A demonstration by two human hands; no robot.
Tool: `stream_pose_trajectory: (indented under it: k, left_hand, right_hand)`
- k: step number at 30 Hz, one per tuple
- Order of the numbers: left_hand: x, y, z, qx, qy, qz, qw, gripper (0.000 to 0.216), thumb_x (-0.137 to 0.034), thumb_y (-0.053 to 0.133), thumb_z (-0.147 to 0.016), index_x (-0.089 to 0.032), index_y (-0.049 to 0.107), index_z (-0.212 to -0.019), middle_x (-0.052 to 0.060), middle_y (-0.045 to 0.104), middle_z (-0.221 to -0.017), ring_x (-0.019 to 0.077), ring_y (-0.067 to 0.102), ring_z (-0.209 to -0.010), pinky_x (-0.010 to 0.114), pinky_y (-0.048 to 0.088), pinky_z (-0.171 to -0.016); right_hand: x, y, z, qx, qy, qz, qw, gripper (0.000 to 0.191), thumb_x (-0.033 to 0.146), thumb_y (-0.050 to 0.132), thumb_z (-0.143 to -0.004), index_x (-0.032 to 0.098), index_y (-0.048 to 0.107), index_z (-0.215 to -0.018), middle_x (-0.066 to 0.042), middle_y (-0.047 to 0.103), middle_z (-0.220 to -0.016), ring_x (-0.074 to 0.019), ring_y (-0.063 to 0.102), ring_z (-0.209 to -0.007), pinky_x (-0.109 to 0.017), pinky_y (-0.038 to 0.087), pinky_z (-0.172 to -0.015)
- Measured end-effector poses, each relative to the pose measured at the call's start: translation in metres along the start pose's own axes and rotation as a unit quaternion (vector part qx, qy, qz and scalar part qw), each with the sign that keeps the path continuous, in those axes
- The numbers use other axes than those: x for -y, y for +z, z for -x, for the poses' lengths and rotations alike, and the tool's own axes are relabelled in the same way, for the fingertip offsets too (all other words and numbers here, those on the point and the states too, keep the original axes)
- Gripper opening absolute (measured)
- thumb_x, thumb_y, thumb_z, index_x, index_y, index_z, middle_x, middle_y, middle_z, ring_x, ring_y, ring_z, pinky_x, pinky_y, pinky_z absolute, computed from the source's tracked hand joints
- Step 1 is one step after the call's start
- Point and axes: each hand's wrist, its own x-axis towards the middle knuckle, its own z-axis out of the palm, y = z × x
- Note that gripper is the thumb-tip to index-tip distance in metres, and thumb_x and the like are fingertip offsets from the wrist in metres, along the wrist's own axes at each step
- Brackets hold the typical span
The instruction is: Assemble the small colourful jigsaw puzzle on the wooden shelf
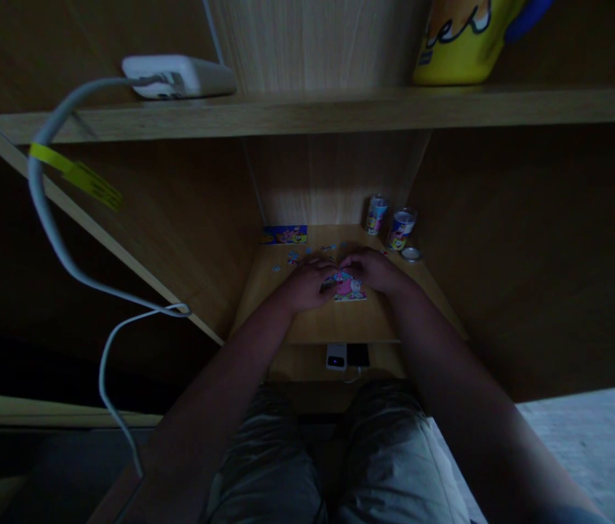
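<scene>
Pale wood makes up the bench (321,327), and on it, toward the middle, we have a partly assembled jigsaw (348,287) lying flat, printed in pink, blue and white. Its straight near edge faces us and runs left to right, roughly parallel with the bench's front edge; the picture's pink figure is near the middle of what shows. Our left hand (310,284) covers the left end, so we cannot tell the full length or be sure which way the long axis goes.

The fingers of our left hand bend over that left end, thumb nearer to us. Our right hand (370,268) comes in from the other side, its fingers curled at the far edge, with the tips of both hands close together. Whether either set of fingers pinches a piece, we cannot tell in this dim light.

Beyond the left hand we see loose pieces (292,257) scattered flat, and behind them a printed strip (288,234) whose long axis also runs left to right, against the back panel. Past our right hand two printed cans stand upright, a farther can (376,215) and a nearer can (402,229), with a round lid (410,254) flat just beside the latter.
</scene>
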Motion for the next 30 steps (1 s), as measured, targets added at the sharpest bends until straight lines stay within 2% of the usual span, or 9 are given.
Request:
stream_pose_trajectory:
  k: [6, 12, 16, 20, 25, 30]
  left_hand:
    - [-0.002, 0.001, -0.001, 0.014, -0.002, 0.008, 1.000, 0.031, -0.031, 0.076, -0.100, -0.030, 0.079, -0.130, 0.008, 0.080, -0.140, 0.0327, 0.071, -0.134, 0.058, 0.051, -0.121]
    - [0.000, 0.002, 0.000, 0.012, 0.000, 0.002, 1.000, 0.028, -0.031, 0.076, -0.099, -0.030, 0.080, -0.127, 0.009, 0.080, -0.138, 0.0323, 0.071, -0.133, 0.055, 0.053, -0.120]
    - [-0.001, 0.000, -0.001, 0.010, 0.008, -0.004, 1.000, 0.026, -0.030, 0.076, -0.099, -0.027, 0.080, -0.124, 0.010, 0.079, -0.137, 0.0338, 0.071, -0.132, 0.057, 0.053, -0.119]
    - [-0.004, -0.002, -0.001, 0.011, 0.001, -0.009, 1.000, 0.025, -0.029, 0.076, -0.098, -0.027, 0.079, -0.122, 0.010, 0.080, -0.134, 0.0341, 0.071, -0.131, 0.058, 0.052, -0.119]
    - [0.000, -0.002, 0.001, -0.029, -0.031, -0.040, 0.998, 0.025, -0.025, 0.070, -0.101, -0.026, 0.078, -0.125, 0.011, 0.078, -0.134, 0.0337, 0.070, -0.130, 0.058, 0.052, -0.119]
    - [0.003, -0.005, 0.001, -0.079, -0.108, -0.089, 0.987, 0.030, -0.014, 0.060, -0.100, -0.024, 0.079, -0.121, 0.012, 0.080, -0.127, 0.0342, 0.070, -0.124, 0.057, 0.053, -0.114]
  right_hand:
    - [0.001, 0.000, 0.000, -0.012, 0.018, 0.010, 1.000, 0.012, 0.015, 0.079, -0.089, 0.026, 0.086, -0.089, -0.002, 0.086, -0.090, -0.0195, 0.078, -0.080, -0.030, 0.058, -0.080]
    - [-0.001, -0.001, 0.000, -0.009, 0.015, 0.012, 1.000, 0.015, 0.015, 0.078, -0.089, 0.026, 0.087, -0.089, -0.003, 0.086, -0.090, -0.0204, 0.078, -0.082, -0.032, 0.059, -0.084]
    - [-0.004, -0.003, 0.000, -0.101, 0.019, 0.062, 0.993, 0.022, 0.008, 0.072, -0.090, 0.024, 0.087, -0.091, -0.007, 0.084, -0.103, -0.0236, 0.076, -0.096, -0.036, 0.059, -0.094]
    - [-0.007, -0.009, 0.002, -0.157, 0.082, 0.127, 0.976, 0.026, 0.004, 0.067, -0.090, 0.022, 0.086, -0.090, -0.009, 0.084, -0.103, -0.0272, 0.076, -0.105, -0.039, 0.059, -0.101]
    - [-0.010, -0.015, 0.008, -0.214, 0.189, 0.186, 0.940, 0.023, 0.009, 0.068, -0.091, 0.021, 0.087, -0.094, -0.014, 0.084, -0.106, -0.0303, 0.077, -0.098, -0.040, 0.060, -0.095]
    - [-0.009, -0.015, 0.011, -0.239, 0.197, 0.203, 0.929, 0.019, 0.014, 0.070, -0.095, 0.020, 0.087, -0.092, -0.017, 0.084, -0.103, -0.0285, 0.077, -0.092, -0.035, 0.060, -0.087]
